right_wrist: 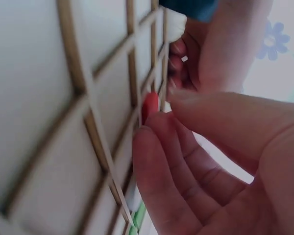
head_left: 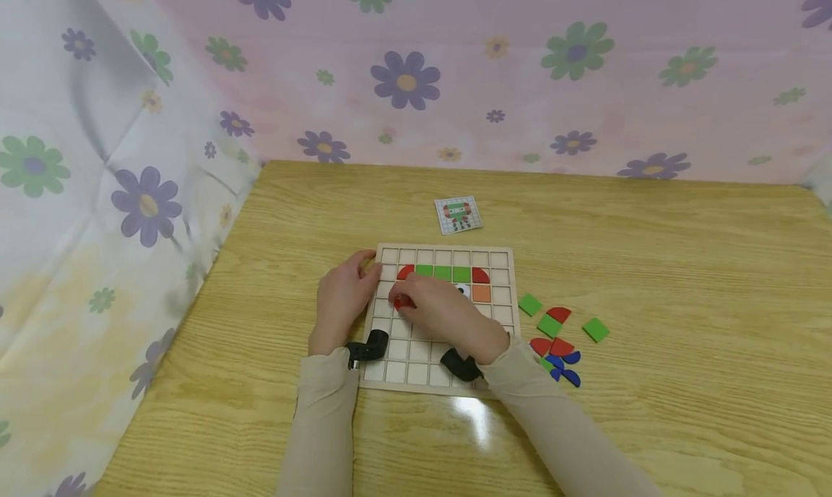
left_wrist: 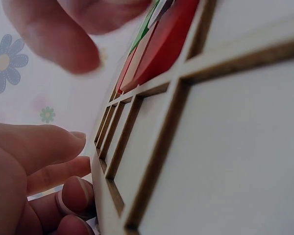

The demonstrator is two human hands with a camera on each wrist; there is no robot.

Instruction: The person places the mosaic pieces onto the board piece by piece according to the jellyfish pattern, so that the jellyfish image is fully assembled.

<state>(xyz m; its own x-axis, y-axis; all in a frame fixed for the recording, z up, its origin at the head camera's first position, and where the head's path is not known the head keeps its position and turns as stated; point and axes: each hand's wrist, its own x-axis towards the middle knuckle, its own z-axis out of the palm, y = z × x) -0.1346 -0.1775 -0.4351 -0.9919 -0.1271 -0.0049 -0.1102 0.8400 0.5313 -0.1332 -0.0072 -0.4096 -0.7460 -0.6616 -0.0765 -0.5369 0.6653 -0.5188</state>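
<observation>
A wooden grid board [head_left: 399,350] lies on the table. My left hand [head_left: 342,302] rests at its left side, with fingertips touching the edge in the left wrist view. Over the board, my right hand [head_left: 442,310] reaches towards a red quarter-round tile [head_left: 404,302]. That tile [left_wrist: 171,41] lies in a cell, and the right fingers [left_wrist: 73,44] look apart from it. Above it runs a row of green squares [head_left: 443,273] between two red rounded tiles [head_left: 480,275]. An orange square [head_left: 481,293] and an eye tile [head_left: 463,290] show below; my right hand hides other cells.
Behind the board lies a small picture card [head_left: 458,215] showing a tile figure on a grid. Loose green [head_left: 595,330], red [head_left: 559,315] and blue tiles [head_left: 571,378] are scattered to the right. Flowered cloth [head_left: 481,71] hangs at the back and left.
</observation>
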